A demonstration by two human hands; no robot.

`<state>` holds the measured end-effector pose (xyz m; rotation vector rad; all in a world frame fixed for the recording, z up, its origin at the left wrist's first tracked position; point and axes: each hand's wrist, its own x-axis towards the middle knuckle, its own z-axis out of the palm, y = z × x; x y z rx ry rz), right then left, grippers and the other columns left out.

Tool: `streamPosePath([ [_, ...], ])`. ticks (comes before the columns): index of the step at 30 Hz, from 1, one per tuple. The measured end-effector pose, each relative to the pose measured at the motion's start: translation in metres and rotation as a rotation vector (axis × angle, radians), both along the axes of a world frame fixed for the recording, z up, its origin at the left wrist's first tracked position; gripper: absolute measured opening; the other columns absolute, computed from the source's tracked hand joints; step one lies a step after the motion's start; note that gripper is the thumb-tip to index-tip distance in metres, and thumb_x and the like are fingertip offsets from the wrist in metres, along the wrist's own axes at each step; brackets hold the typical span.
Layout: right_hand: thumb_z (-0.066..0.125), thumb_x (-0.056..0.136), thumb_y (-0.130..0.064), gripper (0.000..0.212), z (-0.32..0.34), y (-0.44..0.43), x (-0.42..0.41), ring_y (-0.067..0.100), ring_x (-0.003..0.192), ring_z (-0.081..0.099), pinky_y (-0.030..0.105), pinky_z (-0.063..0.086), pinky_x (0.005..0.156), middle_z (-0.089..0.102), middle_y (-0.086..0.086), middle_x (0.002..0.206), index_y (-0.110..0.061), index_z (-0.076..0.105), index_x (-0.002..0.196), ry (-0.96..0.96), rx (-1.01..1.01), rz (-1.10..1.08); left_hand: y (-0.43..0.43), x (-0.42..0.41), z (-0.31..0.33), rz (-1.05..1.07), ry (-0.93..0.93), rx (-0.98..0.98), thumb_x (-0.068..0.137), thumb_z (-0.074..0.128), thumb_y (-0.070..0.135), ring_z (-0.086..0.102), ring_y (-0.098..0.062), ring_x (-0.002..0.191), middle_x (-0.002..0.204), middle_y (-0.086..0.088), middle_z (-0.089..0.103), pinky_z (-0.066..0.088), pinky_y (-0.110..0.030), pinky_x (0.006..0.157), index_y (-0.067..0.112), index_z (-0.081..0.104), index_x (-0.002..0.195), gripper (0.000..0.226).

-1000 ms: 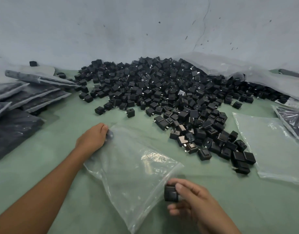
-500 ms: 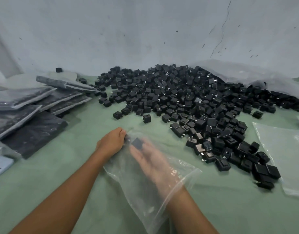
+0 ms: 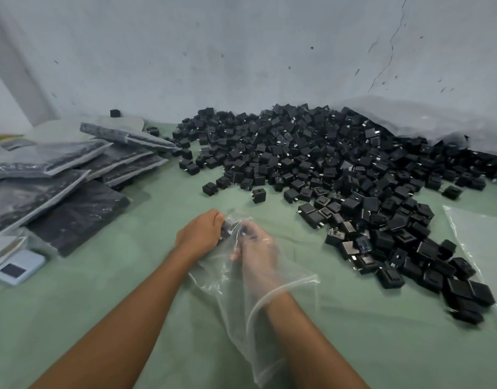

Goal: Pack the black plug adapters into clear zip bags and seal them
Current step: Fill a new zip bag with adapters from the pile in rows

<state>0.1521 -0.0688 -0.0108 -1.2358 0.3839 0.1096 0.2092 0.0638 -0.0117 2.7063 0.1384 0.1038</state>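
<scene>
This is a small packing workshop where goods are handled in bulk. A great heap of identical black plug adapters (image 3: 312,153) lies loose on the green desk (image 3: 129,276), against a bare, scuffed, cracked wall (image 3: 241,51). A large crumpled plastic sack (image 3: 438,122) lies at the heap's far right. Filled bags (image 3: 45,164) lie in overlapping stacks on the left, and an empty clear bag (image 3: 480,234) lies flat on the right.

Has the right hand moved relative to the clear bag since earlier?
Yes. The right hand was outside the clear bag at its near mouth; now it is deep inside, up by the left hand.
</scene>
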Motion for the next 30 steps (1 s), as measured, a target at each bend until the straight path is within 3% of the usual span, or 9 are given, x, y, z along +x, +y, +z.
streamPosePath([
  [7, 0.045, 0.096, -0.01, 0.035, 0.003, -0.002, 0.003, 0.013, 0.043, 0.054, 0.021, 0.042, 0.039, 0.07, 0.009, 0.069, -0.034, 0.07, 0.094, -0.01, -0.067, 0.08, 0.002, 0.0, 0.0, 0.006, 0.009, 0.017, 0.106, 0.025, 0.046, 0.052, -0.021, 0.085, 0.083, 0.012, 0.056, 0.036, -0.035, 0.073, 0.03, 0.048, 0.08, 0.038],
  [10, 0.048, 0.098, -0.026, 0.033, 0.002, -0.005, -0.001, 0.014, 0.047, 0.055, 0.023, 0.044, 0.042, 0.064, 0.005, 0.064, -0.052, 0.063, 0.114, 0.008, -0.056, 0.154, 0.001, 0.0, -0.001, 0.017, 0.004, 0.013, 0.106, 0.025, 0.047, 0.051, -0.019, 0.083, 0.076, 0.017, 0.052, 0.034, -0.035, 0.073, 0.031, 0.047, 0.077, 0.04],
  [12, 0.05, 0.097, -0.023, 0.035, 0.001, -0.012, -0.002, 0.015, 0.049, 0.059, 0.024, 0.046, 0.044, 0.069, 0.009, 0.07, -0.056, 0.061, 0.107, -0.001, -0.048, 0.174, 0.001, 0.0, -0.001, 0.018, 0.003, 0.008, 0.106, 0.024, 0.047, 0.051, -0.018, 0.081, 0.076, 0.019, 0.053, 0.033, -0.035, 0.071, 0.032, 0.048, 0.078, 0.04],
  [16, 0.04, 0.082, 0.006, 0.043, 0.004, -0.024, -0.004, 0.024, 0.07, 0.068, 0.031, 0.058, 0.058, 0.068, 0.025, 0.11, -0.022, 0.062, 0.106, -0.091, -0.037, 0.286, 0.001, -0.001, -0.001, 0.018, 0.008, 0.022, 0.106, 0.023, 0.048, 0.053, -0.021, 0.086, 0.087, 0.011, 0.059, 0.036, -0.036, 0.073, 0.03, 0.049, 0.084, 0.039],
  [18, 0.037, 0.081, 0.01, 0.05, 0.003, -0.023, -0.006, 0.022, 0.077, 0.067, 0.026, 0.058, 0.062, 0.074, 0.011, 0.105, -0.021, 0.069, 0.104, -0.116, -0.06, 0.287, 0.002, -0.001, -0.001, 0.02, 0.012, 0.015, 0.106, 0.024, 0.047, 0.053, -0.02, 0.085, 0.083, 0.013, 0.058, 0.036, -0.035, 0.073, 0.031, 0.049, 0.081, 0.039],
  [23, 0.041, 0.09, 0.0, 0.052, -0.003, -0.02, -0.005, 0.013, 0.066, 0.07, 0.021, 0.053, 0.052, 0.074, -0.011, 0.078, -0.045, 0.068, 0.091, -0.098, -0.09, 0.209, 0.001, -0.002, 0.0, 0.009, 0.019, 0.026, 0.106, 0.023, 0.047, 0.056, -0.022, 0.09, 0.095, 0.007, 0.064, 0.038, -0.036, 0.075, 0.028, 0.051, 0.087, 0.039],
  [26, 0.047, 0.089, -0.007, 0.029, -0.004, -0.014, -0.004, 0.015, 0.058, 0.062, 0.022, 0.049, 0.048, 0.068, 0.004, 0.09, -0.03, 0.063, 0.097, -0.104, -0.022, 0.178, 0.002, -0.001, 0.0, 0.007, 0.029, 0.025, 0.106, 0.023, 0.047, 0.058, -0.023, 0.092, 0.094, 0.007, 0.067, 0.04, -0.037, 0.076, 0.028, 0.051, 0.087, 0.039],
  [28, 0.052, 0.092, -0.017, 0.013, -0.003, -0.011, -0.007, 0.014, 0.054, 0.055, 0.022, 0.044, 0.045, 0.059, 0.009, 0.083, -0.02, 0.064, 0.096, -0.101, -0.034, 0.194, 0.003, 0.0, 0.0, 0.01, 0.03, 0.018, 0.106, 0.023, 0.047, 0.058, -0.022, 0.092, 0.092, 0.01, 0.066, 0.04, -0.037, 0.076, 0.029, 0.052, 0.088, 0.039],
  [30, 0.05, 0.099, -0.016, 0.018, -0.005, -0.01, -0.009, 0.016, 0.054, 0.051, 0.025, 0.042, 0.047, 0.053, 0.007, 0.072, -0.018, 0.068, 0.094, -0.09, -0.032, 0.205, 0.002, 0.0, -0.001, 0.01, 0.03, 0.023, 0.106, 0.023, 0.047, 0.057, -0.021, 0.09, 0.089, 0.011, 0.063, 0.039, -0.037, 0.075, 0.029, 0.051, 0.086, 0.039],
])
